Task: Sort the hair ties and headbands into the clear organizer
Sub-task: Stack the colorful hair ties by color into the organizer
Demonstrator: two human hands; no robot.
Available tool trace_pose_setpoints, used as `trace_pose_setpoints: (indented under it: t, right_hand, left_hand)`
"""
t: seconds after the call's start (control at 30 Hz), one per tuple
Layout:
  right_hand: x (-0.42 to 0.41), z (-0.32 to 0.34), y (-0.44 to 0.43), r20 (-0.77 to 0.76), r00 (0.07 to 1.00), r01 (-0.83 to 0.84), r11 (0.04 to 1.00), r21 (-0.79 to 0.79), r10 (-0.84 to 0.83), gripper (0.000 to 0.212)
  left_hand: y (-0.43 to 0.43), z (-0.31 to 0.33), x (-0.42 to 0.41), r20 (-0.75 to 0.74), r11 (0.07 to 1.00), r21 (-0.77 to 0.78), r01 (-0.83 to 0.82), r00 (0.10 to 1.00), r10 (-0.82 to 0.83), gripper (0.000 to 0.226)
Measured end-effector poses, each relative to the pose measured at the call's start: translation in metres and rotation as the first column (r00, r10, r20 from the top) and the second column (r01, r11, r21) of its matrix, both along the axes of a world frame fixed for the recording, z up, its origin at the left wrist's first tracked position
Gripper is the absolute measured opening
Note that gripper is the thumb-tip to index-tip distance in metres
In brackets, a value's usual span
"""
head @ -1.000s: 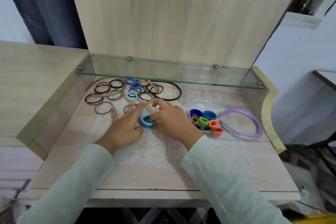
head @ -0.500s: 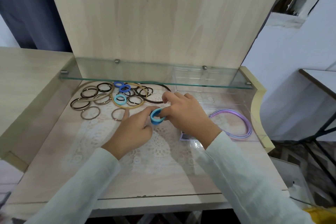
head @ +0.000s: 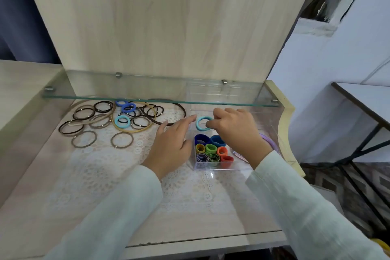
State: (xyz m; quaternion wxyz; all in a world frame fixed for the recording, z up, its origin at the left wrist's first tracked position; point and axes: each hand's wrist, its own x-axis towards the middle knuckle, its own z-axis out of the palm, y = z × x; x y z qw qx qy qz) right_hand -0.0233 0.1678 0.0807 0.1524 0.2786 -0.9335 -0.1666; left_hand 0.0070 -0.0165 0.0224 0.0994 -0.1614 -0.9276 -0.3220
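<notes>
Head view: the right hand (head: 234,131) pinches a soft light-blue fabric ring hair tie (head: 198,126), upright just above the clear plastic organizer (head: 263,120) holding bright rolled ties (head: 211,150); the left hand (head: 171,143), fingers straight and holding nothing, is over the white lace mat (head: 118,164)

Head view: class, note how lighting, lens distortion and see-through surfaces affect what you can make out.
Head view: soft, even light, no hard shadows around the left hand or right hand; head view: the wide lens splays the sides of the back panel outward; head view: the walls of the clear organizer nearly vanish, showing only as pale edges; the glass shelf carries faint reflections.
</notes>
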Motion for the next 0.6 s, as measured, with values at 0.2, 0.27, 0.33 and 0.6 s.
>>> trace_pose_setpoints:
  t: [0.2, 0.27, 0.33, 0.6]
  right_hand:
    - [-0.008, -0.006, 0.002, 0.047, 0.997, 0.065, 0.997, -0.039, -0.063, 0.026]
    - [-0.011, -0.007, 0.003, 0.093, 0.993, 0.077, 0.993, -0.087, -0.069, 0.028]
    - [-0.012, -0.007, 0.001, 0.138, 0.987, 0.09, 0.991, -0.098, -0.076, 0.029]
    - [-0.024, -0.001, -0.012, 0.26, 0.955, 0.158, 0.986, -0.051, -0.139, 0.026]
  left_hand:
    - [0.003, -0.02, -0.001, -0.237, 0.999, 0.038, -0.01, 0.971, 0.019, 0.06]
    - [0.004, -0.022, -0.001, -0.253, 0.999, 0.041, -0.001, 0.967, 0.012, 0.057]
    - [0.004, -0.023, -0.001, -0.251, 0.999, 0.036, 0.009, 0.968, 0.0, 0.053]
    - [0.005, -0.023, -0.003, -0.237, 1.0, 0.02, -0.005, 0.971, 0.01, 0.045]
